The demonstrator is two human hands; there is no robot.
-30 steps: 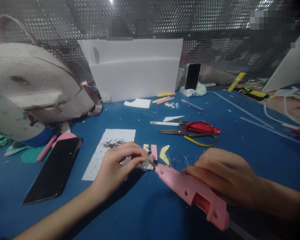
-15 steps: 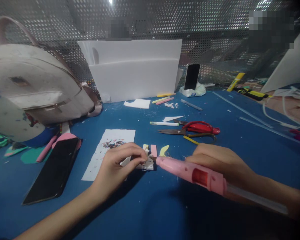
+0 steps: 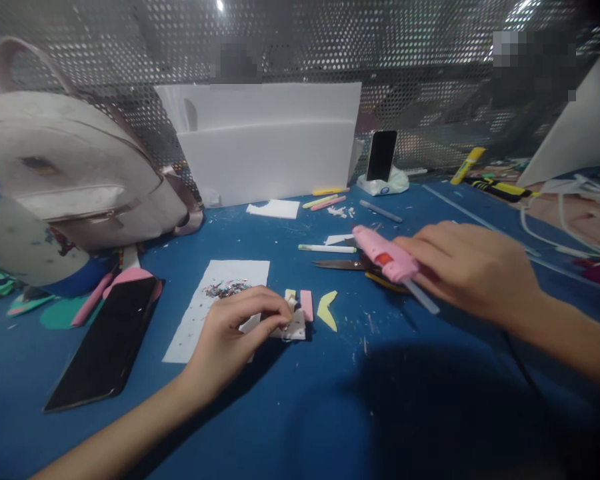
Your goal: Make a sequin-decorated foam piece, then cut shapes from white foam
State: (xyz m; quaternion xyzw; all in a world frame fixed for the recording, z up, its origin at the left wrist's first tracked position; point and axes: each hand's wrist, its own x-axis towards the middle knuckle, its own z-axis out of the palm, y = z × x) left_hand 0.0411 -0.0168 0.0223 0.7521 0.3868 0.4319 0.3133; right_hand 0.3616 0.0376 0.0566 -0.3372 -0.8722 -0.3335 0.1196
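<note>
My left hand (image 3: 240, 327) pinches a small white foam piece (image 3: 296, 327) low over the blue table. Right beside it lie a pink foam strip (image 3: 307, 305) and a bent yellow foam piece (image 3: 327, 311). White paper (image 3: 187, 333) bearing a heap of glitter bits (image 3: 227, 288) is partly under my left hand. My right hand (image 3: 470, 273) grips a pink glue gun (image 3: 385, 253), raised over the scissors (image 3: 340, 265), whose handles it partly covers. A clear glue stick (image 3: 425, 297) pokes out of the gun's rear end.
At left are a dark phone (image 3: 105, 347) and a pale backpack (image 3: 80, 167). White boards (image 3: 270, 160) stand at the back, near a propped phone (image 3: 382, 155). Pens, such as a white marker (image 3: 327, 249), and a yellow-black cutter (image 3: 500, 189) lie farther off.
My right hand has lifted the glue gun away from the white foam piece, up and to the right, over the scissors. My left hand has stayed in place, still pinching.
</note>
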